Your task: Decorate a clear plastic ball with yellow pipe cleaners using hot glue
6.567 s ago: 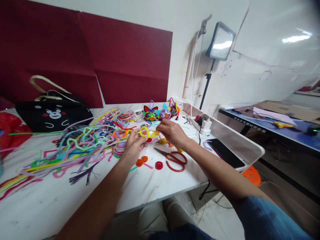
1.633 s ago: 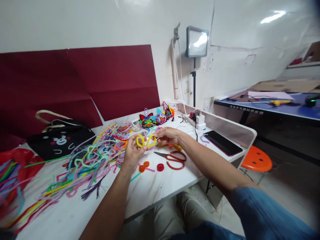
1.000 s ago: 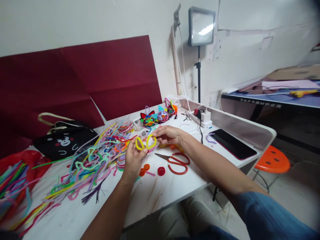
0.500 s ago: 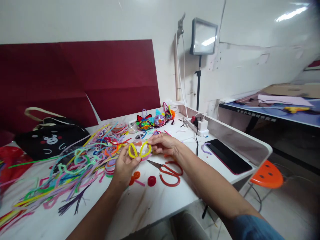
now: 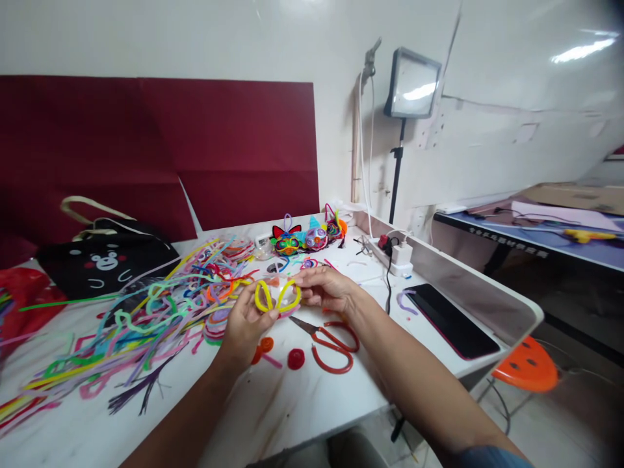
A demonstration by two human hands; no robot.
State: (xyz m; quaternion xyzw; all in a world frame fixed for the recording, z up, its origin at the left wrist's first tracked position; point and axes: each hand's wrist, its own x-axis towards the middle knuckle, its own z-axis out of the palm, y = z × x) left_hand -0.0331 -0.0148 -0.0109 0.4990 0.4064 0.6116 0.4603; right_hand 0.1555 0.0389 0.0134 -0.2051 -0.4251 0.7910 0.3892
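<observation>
My left hand (image 5: 242, 322) and my right hand (image 5: 325, 288) hold a yellow pipe cleaner (image 5: 277, 296) bent into two loops, just above the white table (image 5: 302, 403). The left fingers pinch the left loop. The right fingers pinch the right loop's end. Red-handled scissors (image 5: 329, 337) lie right below my hands. Small coiled discs, red (image 5: 295, 358) and orange (image 5: 266, 344), lie near my left wrist.
A big heap of coloured pipe cleaners (image 5: 160, 305) spreads to the left. Finished colourful figures (image 5: 305, 236) stand at the back. A black bear bag (image 5: 104, 259), a power strip (image 5: 392, 253), a dark phone (image 5: 448, 320) and an orange stool (image 5: 527, 372) are around.
My hands keep hold of the yellow double loop and have barely shifted. The camera view has swung slightly, so the scene sits a little more to the right.
</observation>
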